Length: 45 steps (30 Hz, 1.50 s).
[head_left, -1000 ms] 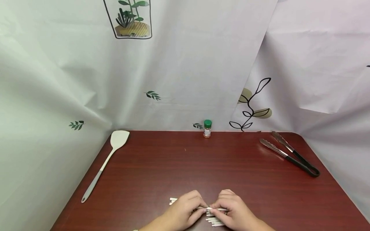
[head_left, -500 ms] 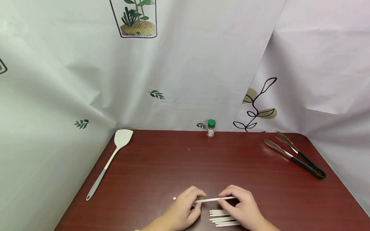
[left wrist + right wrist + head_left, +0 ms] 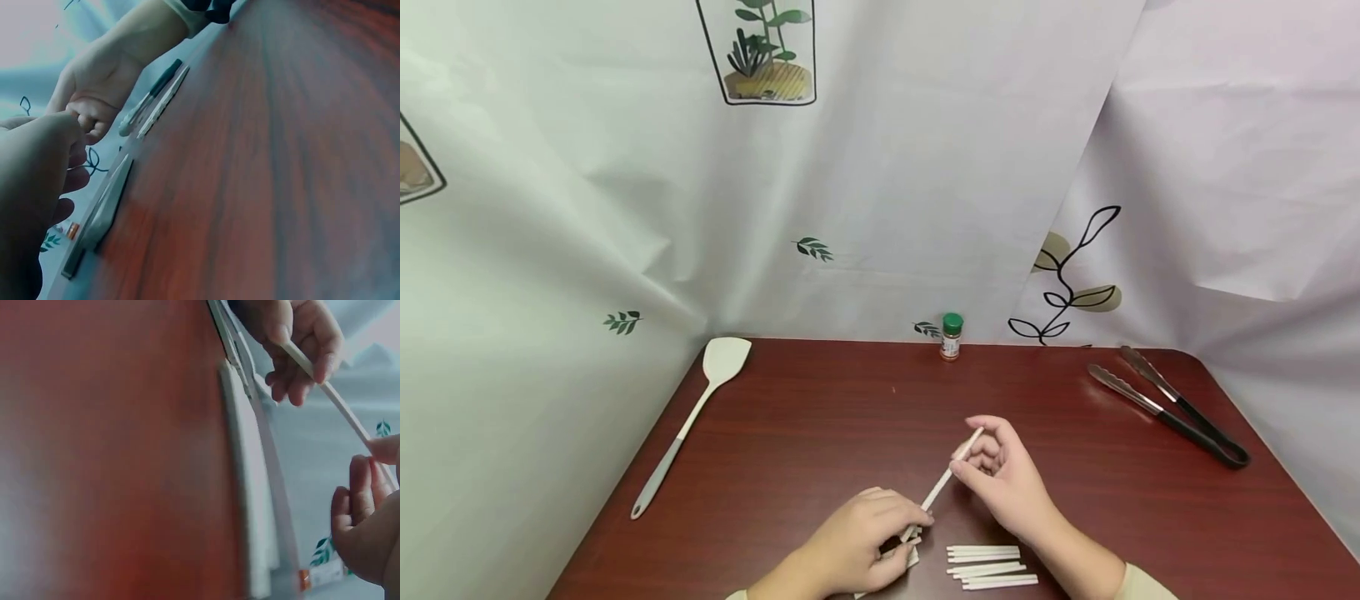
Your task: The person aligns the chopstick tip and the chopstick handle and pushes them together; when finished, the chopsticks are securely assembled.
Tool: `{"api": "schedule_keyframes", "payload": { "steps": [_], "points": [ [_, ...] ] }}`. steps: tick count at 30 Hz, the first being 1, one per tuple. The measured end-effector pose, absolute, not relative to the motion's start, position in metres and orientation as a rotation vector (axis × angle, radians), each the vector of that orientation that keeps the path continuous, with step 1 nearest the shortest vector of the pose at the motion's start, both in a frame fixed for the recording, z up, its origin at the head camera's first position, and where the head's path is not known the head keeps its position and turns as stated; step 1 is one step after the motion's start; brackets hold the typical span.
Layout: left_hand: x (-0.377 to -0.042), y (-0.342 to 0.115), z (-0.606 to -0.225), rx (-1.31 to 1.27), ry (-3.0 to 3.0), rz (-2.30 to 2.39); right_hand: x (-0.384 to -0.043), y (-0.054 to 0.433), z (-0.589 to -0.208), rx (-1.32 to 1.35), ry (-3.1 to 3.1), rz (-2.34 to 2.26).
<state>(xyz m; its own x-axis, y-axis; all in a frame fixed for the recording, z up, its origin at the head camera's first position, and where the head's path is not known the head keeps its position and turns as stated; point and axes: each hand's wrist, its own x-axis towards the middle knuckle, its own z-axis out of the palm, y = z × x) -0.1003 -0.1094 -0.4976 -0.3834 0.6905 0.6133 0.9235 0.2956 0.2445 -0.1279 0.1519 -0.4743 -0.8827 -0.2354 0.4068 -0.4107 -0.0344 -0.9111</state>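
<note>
A thin white stick (image 3: 942,487) slants up and to the right between my two hands. Its lower end is pinched by my left hand (image 3: 868,537), which is low over the table. My right hand (image 3: 1003,479) pinches the upper part between thumb and fingers. Spanning both hands in the right wrist view, the stick (image 3: 344,411) is seen from the side. More white pieces (image 3: 912,557) show partly from under my left hand, which hides the rest of them. Below my right hand, several similar white sticks (image 3: 985,570) lie side by side in rows.
On the dark red table (image 3: 820,417), a white spatula with a grey handle (image 3: 692,417) lies at the left. Tongs with black handles (image 3: 1180,417) lie open at the right. A green-capped spice jar (image 3: 951,337) stands at the back edge, before a white patterned cloth (image 3: 880,167).
The stick was level between both hands half a second ago and now slants. My right hand has risen up and away with its end, uncovering the sticks below; my left hand has shifted slightly lower.
</note>
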Motion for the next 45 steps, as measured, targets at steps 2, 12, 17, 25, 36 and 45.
{"api": "schedule_keyframes", "payload": {
  "steps": [2,12,17,25,36,45],
  "points": [
    [-0.102,-0.112,-0.499,-1.465,-2.176,-0.799,-0.135,0.147,-0.467,0.673,-2.196,2.006],
    [-0.126,-0.137,-0.507,-1.294,-2.215,-0.749,-0.189,0.108,-0.448,0.749,-2.569,1.858],
    [-0.146,-0.161,-0.511,-1.182,-2.216,-0.770,-0.218,0.078,-0.455,0.727,-2.773,1.670],
    [-0.159,-0.179,-0.515,-1.098,-2.353,-0.773,-0.250,0.046,-0.459,0.664,-2.960,1.427],
    [-0.161,-0.185,-0.519,-1.065,-2.413,-0.775,-0.261,0.010,-0.457,0.549,-3.281,0.780],
    [-0.162,-0.185,-0.516,-0.988,-2.465,-0.758,-0.258,0.008,-0.454,0.558,-3.318,0.654]
  ]
}}
